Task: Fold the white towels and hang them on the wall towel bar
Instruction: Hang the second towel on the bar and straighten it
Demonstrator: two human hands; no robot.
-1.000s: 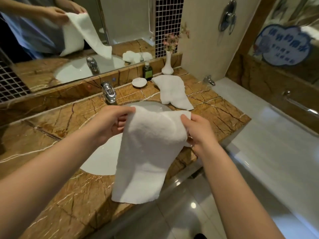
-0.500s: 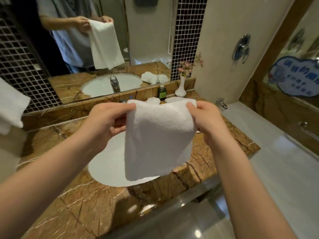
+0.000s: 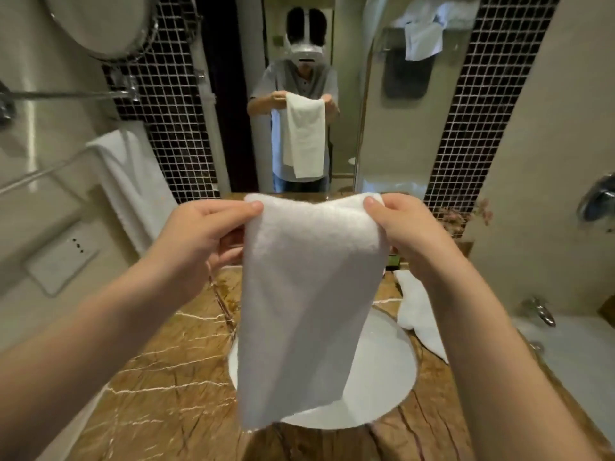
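Note:
A folded white towel hangs in front of me over the sink. My left hand pinches its top left corner and my right hand pinches its top right corner. On the left wall runs a chrome towel bar with another white towel draped over it. A third white towel lies flat on the counter to the right of the sink.
The brown marble counter holds a white sink. The mirror behind it reflects a person holding the towel. A round mirror on an arm juts from the left wall. A bathtub lies at the right.
Both hands have lifted the towel higher, and my view has tilted up and swung left, bringing the left wall's towel bar and the mirror into sight.

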